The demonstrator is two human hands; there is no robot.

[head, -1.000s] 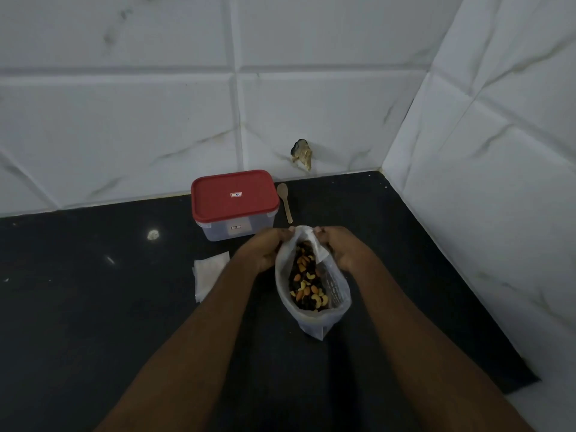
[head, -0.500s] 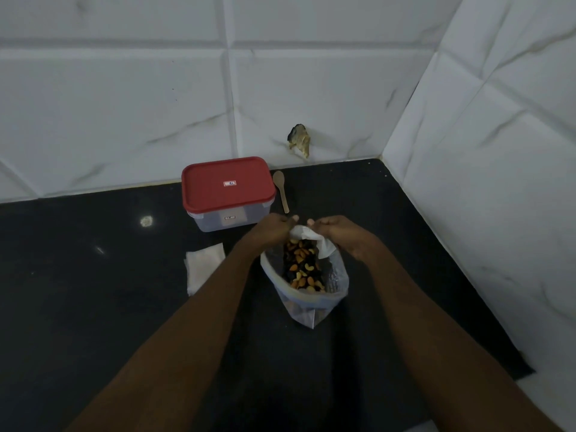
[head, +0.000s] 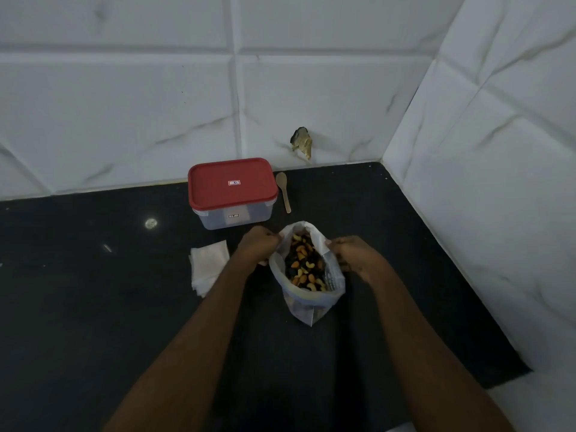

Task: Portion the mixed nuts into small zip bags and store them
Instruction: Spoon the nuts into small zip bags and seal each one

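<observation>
Pinching opposite edges of the bag point(head: 307, 294), the left hand point(head: 260, 246) and right hand point(head: 350, 254) spread its mouth, likely to reach the nuts point(head: 304, 265) inside. It stands on the counter point(head: 93, 307) before the shut box point(head: 232, 193), spoon point(head: 283, 191) and small bags point(head: 208, 266) nearby.

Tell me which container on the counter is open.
The plastic bag of mixed nuts, its mouth spread wide, nuts showing inside; the red-lidded box behind it has its lid on.
</observation>
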